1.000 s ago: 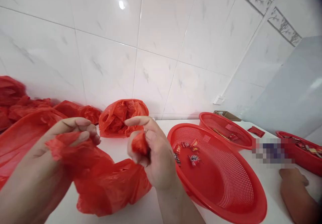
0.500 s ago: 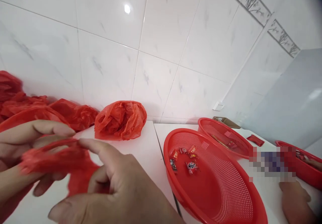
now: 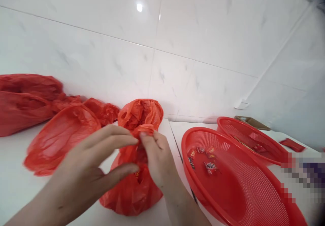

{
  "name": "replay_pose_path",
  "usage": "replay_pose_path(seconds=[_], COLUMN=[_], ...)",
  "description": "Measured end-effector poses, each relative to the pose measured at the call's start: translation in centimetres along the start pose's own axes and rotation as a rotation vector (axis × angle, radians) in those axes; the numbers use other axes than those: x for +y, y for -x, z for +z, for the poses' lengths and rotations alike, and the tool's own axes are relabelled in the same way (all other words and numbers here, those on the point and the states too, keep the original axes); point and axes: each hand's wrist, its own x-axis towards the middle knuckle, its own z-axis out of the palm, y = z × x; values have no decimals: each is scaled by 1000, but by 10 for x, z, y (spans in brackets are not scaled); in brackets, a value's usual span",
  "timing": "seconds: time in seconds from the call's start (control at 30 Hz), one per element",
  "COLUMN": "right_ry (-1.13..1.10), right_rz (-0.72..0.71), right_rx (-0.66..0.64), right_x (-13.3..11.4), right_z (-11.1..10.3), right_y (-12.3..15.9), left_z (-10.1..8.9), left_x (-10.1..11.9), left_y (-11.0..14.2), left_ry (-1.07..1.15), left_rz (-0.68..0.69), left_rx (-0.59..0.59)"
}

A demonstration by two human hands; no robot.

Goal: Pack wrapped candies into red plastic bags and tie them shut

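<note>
Head camera view shows a person's two bare hands working at a translucent red plastic bag (image 3: pixel 134 195) that sits on a white table (image 3: pixel 15 161). The right hand (image 3: pixel 161 160) grips the bag's bunched top, its thumb pressed against the gathered film. The left hand (image 3: pixel 92 166) is open and curved, thumb apart from the fingers, its fingertips right at the bag's upper part; whether they touch it, the view does not settle. A little yellow print shows on something in the bag.

Just behind, near the tiled wall (image 3: pixel 119 70), rests a rounded red bag (image 3: pixel 141 110). An open red bag (image 3: pixel 63 141) lies to the left, with crumpled red bags (image 3: pixel 27 100) beyond it.

On the right stands a red perforated basket (image 3: pixel 228 185) with several wrapped candies (image 3: pixel 210 167) near its far left side. Behind it are a second red basket (image 3: pixel 259 146), a cardboard box (image 3: pixel 254 122) and a red packet (image 3: pixel 292 145).
</note>
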Motion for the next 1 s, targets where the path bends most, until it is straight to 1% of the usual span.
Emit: replay_pose_path(seconds=[0.07, 0.13, 0.2, 0.27, 0.33, 0.4, 0.43, 0.5, 0.57, 0.63, 0.73, 0.77, 0.8, 0.9, 1.0], right_ry=[-24, -54, -66, -79, -103, -110, -89, 2, 118, 243, 504, 598, 675, 764, 710], right_rz=[18, 60, 113, 147, 146, 137, 128, 105, 81, 57, 21, 20, 23, 21, -28], right_rx=[68, 75, -8, -138, -267, -364, -393, -430, -447, -390, -158, -98, -68, -76, -78], right_x=[4, 6, 7, 6, 3, 1, 0, -1, -2, -2, 0, 1, 2, 5, 3], right_z=[-2, -4, -8, -14, -21, -26, -28, -31, -30, -29, -26, -25, -24, -22, -20], right_y=[-1, -3, -6, -9, -11, -11, -11, -10, -8, -7, -9, -10, -11, -13, -14], left_z=[5, 7, 7, 7, 7, 6, 6, 5, 5, 4, 5, 6, 6, 8, 10], left_x=[4, 4, 3, 1, -1, -3, -4, -4, -3, -1, 3, 4, 5, 5, 4], left_y=[1, 0, -2, -4, -5, -5, -5, -4, -2, -2, -2, -3, -4, -5, -5], left_ry=[-7, 14, 36, 44, 70, 154, 218, 329, 354, 310, 230, 199, 166, 94, 44], left_rz=[36, 7, -95, -234, -355, -447, -482, -531, -559, -586, -618, -620, -617, -574, -522], left_rx=[-91, -134, -133, -96, -48, -27, -46, -119, -176, -200, -240, -249, -254, -254, -248])
